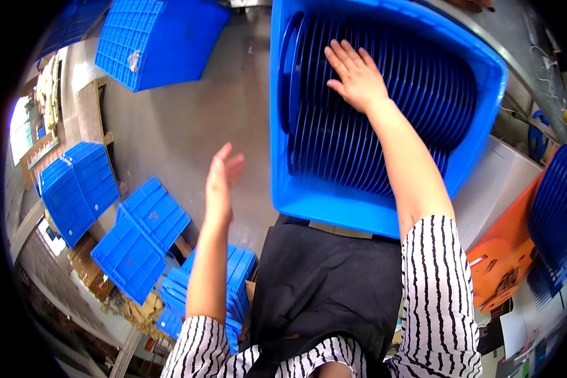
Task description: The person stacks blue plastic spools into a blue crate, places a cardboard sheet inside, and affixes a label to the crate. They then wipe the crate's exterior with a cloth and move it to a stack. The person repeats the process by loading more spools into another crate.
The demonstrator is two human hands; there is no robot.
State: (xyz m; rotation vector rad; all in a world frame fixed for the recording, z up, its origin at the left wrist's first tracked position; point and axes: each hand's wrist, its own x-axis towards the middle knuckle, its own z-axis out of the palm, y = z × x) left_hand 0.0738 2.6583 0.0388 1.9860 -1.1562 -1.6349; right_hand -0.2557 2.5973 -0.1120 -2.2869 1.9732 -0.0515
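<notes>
A big blue plastic crate (285, 194) stands in front of me. Packed inside are rows of thin, round dark-blue discs (435, 94), standing on edge side by side. My right hand (358, 79) lies flat over the discs' edges, fingers stretched out, and grips nothing. Whether its palm presses on them cannot be made out. To the left of the crate, my left hand (222, 179) hangs in the air over the floor, turned edge-on, with its fingers apart and nothing in it.
Another blue crate (170, 44) stands at the far left. Several more blue crates (79, 189) are stacked on the left. At the right are an orange panel (501, 268) with round cut-outs and more dark-blue discs (555, 201). The grey floor (170, 126) shows between the crates.
</notes>
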